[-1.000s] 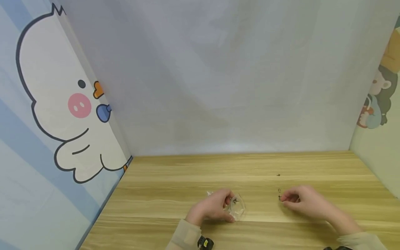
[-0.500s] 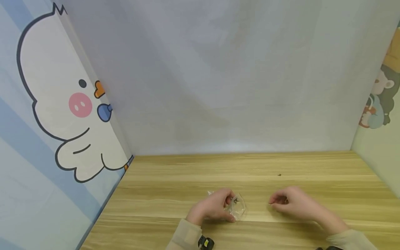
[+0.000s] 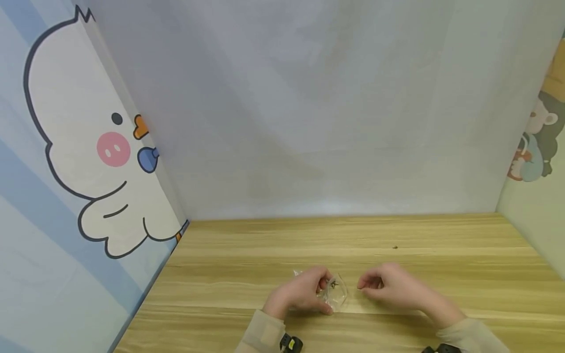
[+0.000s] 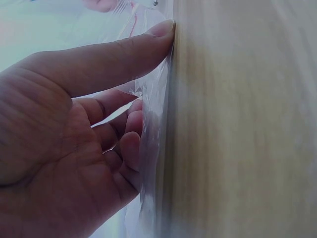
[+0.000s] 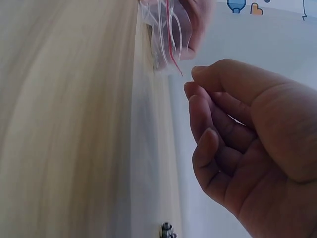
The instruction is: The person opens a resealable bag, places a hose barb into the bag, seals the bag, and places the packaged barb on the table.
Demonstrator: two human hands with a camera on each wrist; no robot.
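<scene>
A clear plastic bag (image 3: pixel 336 294) with small metal pieces (image 3: pixel 334 284) inside is held by the left hand (image 3: pixel 300 292), thumb at its near edge and fingers at the far side. In the right wrist view the bag (image 5: pixel 171 37) shows a red line and a rounded mouth. The right hand (image 3: pixel 397 289) is just right of the bag, not touching it, with curled fingers and thumb tip close to the index tip; whether something tiny lies between them cannot be seen. Small metal parts (image 5: pixel 167 231) lie on the table below the right hand in the right wrist view.
A tiny dark piece (image 3: pixel 395 247) lies farther back on the wooden table (image 3: pixel 247 245). A pale grey curtain (image 3: pixel 331 122) stands behind the table, with cartoon-printed panels at the left (image 3: pixel 66 147) and right (image 3: pixel 534 142).
The right hand has moved left from beside the small metal parts to near the bag, its fingertips still close together. The left hand and the bag have stayed in place.
</scene>
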